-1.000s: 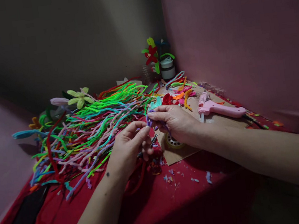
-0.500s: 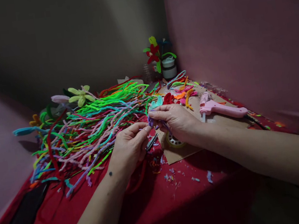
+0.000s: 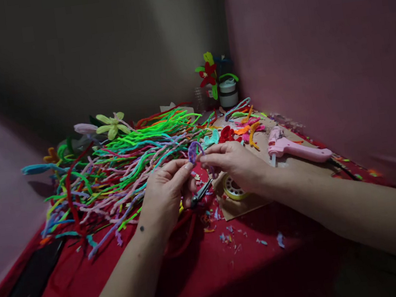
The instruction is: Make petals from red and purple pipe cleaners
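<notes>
A purple pipe cleaner point(image 3: 194, 152), bent into a loop, is held between my two hands. My left hand point(image 3: 168, 186) pinches the loop's lower left side with thumb and forefinger. With its fingertips, my right hand point(image 3: 230, 161) grips the other side, and a purple end hangs below those fingers. Just under the hands, the metal tip of a cutting tool point(image 3: 202, 193) points up to the right; its rear is hidden behind my left hand, so I cannot tell whether that hand also holds it. A roll of tape point(image 3: 232, 188) lies below my right hand.
A heap of colourful pipe cleaners point(image 3: 131, 166) spreads to the left. A pink glue gun point(image 3: 295, 148) rests on cardboard point(image 3: 252, 207) at the right. Pipe-cleaner flowers point(image 3: 207, 75) and a white jar point(image 3: 228, 94) stand at the back. Fuzz scraps point(image 3: 226, 236) dot the red cloth point(image 3: 213, 276).
The purple pipe cleaner, mostly covered by my fingers before, now shows as an open loop above them. My right hand has shifted slightly lower. The whole view has moved a little.
</notes>
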Demonstrator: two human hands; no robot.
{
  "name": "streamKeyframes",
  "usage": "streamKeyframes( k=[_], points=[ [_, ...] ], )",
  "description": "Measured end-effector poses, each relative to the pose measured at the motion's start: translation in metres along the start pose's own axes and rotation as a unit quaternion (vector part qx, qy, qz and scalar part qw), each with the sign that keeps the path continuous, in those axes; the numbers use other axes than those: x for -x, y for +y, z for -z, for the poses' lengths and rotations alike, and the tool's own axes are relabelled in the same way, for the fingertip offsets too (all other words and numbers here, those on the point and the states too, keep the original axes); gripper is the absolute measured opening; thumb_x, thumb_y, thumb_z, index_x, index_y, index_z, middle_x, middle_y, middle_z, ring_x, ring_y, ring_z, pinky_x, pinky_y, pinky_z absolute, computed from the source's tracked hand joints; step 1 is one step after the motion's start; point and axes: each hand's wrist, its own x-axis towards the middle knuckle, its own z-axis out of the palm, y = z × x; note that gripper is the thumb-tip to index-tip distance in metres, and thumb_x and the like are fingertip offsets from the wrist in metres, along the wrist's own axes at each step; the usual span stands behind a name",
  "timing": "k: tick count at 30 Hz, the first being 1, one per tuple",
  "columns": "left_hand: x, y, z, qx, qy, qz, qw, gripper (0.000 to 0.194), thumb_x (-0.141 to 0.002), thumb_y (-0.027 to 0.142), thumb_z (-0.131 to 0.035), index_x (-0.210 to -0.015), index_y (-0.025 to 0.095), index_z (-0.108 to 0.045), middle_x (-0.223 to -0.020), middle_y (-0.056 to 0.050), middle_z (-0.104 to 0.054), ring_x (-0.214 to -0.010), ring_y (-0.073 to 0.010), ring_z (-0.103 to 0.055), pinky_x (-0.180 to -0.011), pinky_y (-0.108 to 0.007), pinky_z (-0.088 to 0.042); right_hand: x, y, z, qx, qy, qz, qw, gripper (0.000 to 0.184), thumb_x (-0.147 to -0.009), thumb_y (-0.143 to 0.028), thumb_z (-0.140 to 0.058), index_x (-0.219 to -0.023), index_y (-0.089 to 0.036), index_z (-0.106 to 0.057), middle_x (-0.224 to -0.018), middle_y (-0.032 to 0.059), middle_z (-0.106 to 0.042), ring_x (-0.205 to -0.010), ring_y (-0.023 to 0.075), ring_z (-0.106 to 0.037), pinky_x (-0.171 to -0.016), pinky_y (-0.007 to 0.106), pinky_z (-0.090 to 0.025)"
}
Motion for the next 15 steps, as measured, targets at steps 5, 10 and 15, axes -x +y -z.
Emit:
streamKeyframes(
  k=[5, 10, 15],
  points=[
    [-0.0005, 0.0054, 0.0003, 0.031, 0.042, 0.000, 0.999, 0.018, -0.070, 0.026, -0.065, -0.080, 0.016, -0.054, -0.044, 0.006, -0.052, -0.028, -0.0033, -0.036, -0.028, -0.013, -0.025, 0.0065, -0.0050, -0.0020, 0.089, -0.047, -0.010, 0.995, 0.017, -0.070, -0.021, -0.062, -0.056, -0.014, -0.056, -0.049, -0.0042, -0.047, -0.042, 0.0052, -0.039, -0.042, 0.022, -0.031],
    [0.0003, 0.0037, -0.0010, 0.024, 0.057, -0.006, 0.998, 0.015, -0.069, 0.023, -0.064, -0.074, 0.016, -0.052, -0.041, 0.007, -0.051, -0.027, -0.0036, -0.034, -0.027, -0.013, -0.024, 0.0066, -0.0056, -0.0047, -0.057, -0.052, 0.009, 0.997, 0.013, -0.073, -0.024, -0.061, -0.067, -0.014, -0.055, -0.059, -0.0013, -0.057, -0.045, 0.0071, -0.048, -0.045, 0.023, -0.042],
    [0.0013, -0.0002, -0.0026, -0.015, 0.029, -0.016, 0.999, 0.014, -0.073, 0.025, -0.061, -0.071, 0.017, -0.050, -0.043, 0.006, -0.053, -0.028, -0.0044, -0.036, -0.029, -0.014, -0.025, 0.0034, -0.0019, -0.0033, -0.129, -0.048, 0.039, 0.990, 0.013, -0.070, -0.023, -0.064, -0.072, -0.014, -0.055, -0.064, -0.0009, -0.060, -0.049, 0.0078, -0.051, -0.048, 0.024, -0.045]
  ],
)
